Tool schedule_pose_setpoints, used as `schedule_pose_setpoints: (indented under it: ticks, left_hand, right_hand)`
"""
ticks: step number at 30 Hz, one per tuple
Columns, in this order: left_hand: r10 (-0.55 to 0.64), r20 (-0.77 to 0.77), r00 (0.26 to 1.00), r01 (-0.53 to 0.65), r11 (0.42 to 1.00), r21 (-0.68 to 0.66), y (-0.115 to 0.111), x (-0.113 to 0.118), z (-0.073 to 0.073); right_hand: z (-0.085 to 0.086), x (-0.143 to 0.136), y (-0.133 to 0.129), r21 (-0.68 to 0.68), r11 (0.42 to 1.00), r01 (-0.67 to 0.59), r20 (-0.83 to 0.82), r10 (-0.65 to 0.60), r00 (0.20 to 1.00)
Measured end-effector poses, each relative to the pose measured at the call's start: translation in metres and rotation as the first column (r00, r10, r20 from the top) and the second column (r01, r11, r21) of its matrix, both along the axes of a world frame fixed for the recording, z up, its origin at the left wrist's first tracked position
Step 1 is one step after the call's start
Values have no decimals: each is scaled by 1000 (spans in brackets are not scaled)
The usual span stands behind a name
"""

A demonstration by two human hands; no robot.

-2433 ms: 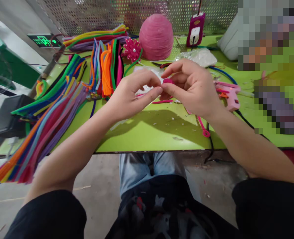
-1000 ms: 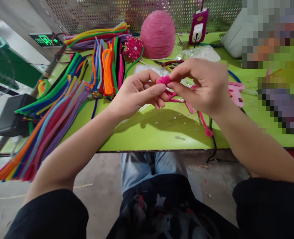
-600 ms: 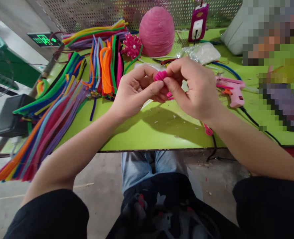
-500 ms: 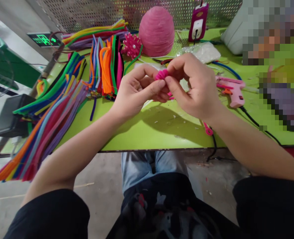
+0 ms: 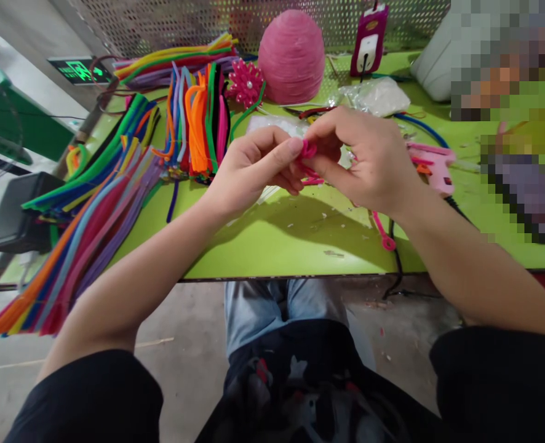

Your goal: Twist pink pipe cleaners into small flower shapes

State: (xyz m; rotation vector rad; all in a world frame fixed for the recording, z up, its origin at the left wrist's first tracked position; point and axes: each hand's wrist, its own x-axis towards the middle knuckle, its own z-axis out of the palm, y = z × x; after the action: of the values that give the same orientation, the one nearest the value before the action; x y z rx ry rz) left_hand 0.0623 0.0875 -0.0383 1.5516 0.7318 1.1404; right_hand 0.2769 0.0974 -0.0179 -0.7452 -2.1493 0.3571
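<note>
A small curled pink pipe cleaner is pinched between both hands above the green table. My left hand grips it with thumb and fingers from the left. From the right, my right hand closes on the same piece, its thumb below and index finger above. Beneath my right hand, a pink strip with a looped end lies near the table's front edge. Behind the hands stand a pink flower with a pearly centre and a pink ribbed dome.
Bundles of coloured pipe cleaners lie at the left, some hanging over the edge. A pink glue gun is right of my hand. Behind are a clear plastic bag and a purple power strip.
Both hands have shifted slightly, and the pink piece has turned so that its loop shows. My right hand has lowered a little and now covers more of the glue gun.
</note>
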Motion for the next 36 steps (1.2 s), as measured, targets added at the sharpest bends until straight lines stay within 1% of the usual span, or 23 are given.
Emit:
schedule_pose_setpoints:
  ticks: [4, 6, 9, 11, 13, 15, 16, 18, 20, 21, 22, 25, 26, 27, 28, 29, 30, 31, 32, 33, 34, 36]
  left_hand:
    - [34, -26, 999, -32, 995, 95, -2, 1, 0]
    - [64, -85, 994, -52, 989, 136, -4, 1, 0]
    - [83, -179, 980, -45, 977, 206, -5, 1, -1]
    - [114, -167, 979, -59, 950, 307, -4, 2, -3]
    - [156, -92, 983, -98, 886, 453, -2, 3, -7]
    - [182, -7, 983, -143, 796, 588, 1, 6, -10]
    - [190, 27, 981, -163, 751, 640, 2, 7, -12]
    - [198, 99, 975, -210, 681, 702, 5, 8, -15]
    - [200, 115, 973, -220, 652, 726, 7, 9, -18]
    - [206, 102, 973, -214, 643, 735, 8, 10, -19]
    - [213, 94, 972, -210, 626, 751, 10, 10, -20]
    - [243, 101, 965, -226, 572, 789, 13, 10, -22]
    - [244, 105, 964, -229, 566, 792, 13, 10, -22]
    - [240, 122, 963, -240, 558, 795, 12, 10, -22]
    - [238, 128, 963, -244, 564, 789, 9, 10, -21]
    - [244, 117, 963, -243, 586, 773, 6, 10, -20]
    - [249, 134, 959, -261, 596, 759, 2, 10, -18]
    - [271, 59, 961, -233, 671, 704, -2, 9, -16]
    - [301, 10, 953, -235, 724, 649, -7, 7, -14]
    - [314, -7, 949, -238, 733, 637, -10, 6, -12]
    - [326, -17, 945, -241, 729, 640, -12, 4, -11]
    - [343, -42, 938, -228, 706, 671, -12, 1, -10]
  right_hand:
    - [5, -2, -5, -67, 997, 44, -37, -46, 998]
    - [8, -2, -8, -81, 995, 53, -45, -56, 997]
    - [9, -2, -13, -131, 990, 57, -36, -62, 997]
    - [9, -5, -19, -195, 980, 48, -60, -60, 996]
    - [8, -12, -27, -290, 957, 12, -156, -59, 986]
    - [7, -20, -35, -416, 906, -81, -314, -59, 947]
    - [7, -25, -39, -481, 863, -158, -401, -57, 914]
    - [7, -31, -42, -583, 742, -330, -549, -61, 833]
    - [6, -34, -42, -639, 616, -460, -627, -71, 776]
    - [6, -35, -41, -656, 571, -494, -640, -76, 764]
    - [7, -34, -39, -672, 539, -507, -641, -82, 763]
    - [9, -31, -37, -720, 492, -489, -602, -92, 794]
    - [10, -30, -37, -730, 489, -478, -586, -87, 805]
    - [10, -29, -37, -721, 503, -477, -582, -67, 810]
    - [10, -28, -37, -703, 525, -481, -584, -39, 811]
    - [10, -27, -38, -674, 556, -486, -591, -11, 807]
    - [10, -26, -38, -647, 586, -488, -597, 9, 802]
    - [10, -26, -37, -631, 605, -486, -597, 21, 802]
    - [10, -25, -36, -638, 604, -477, -584, 24, 812]
    - [10, -25, -34, -667, 582, -464, -561, 17, 827]
    - [10, -25, -32, -706, 544, -454, -538, 5, 843]
    - [12, -25, -29, -777, 442, -448, -506, -16, 863]
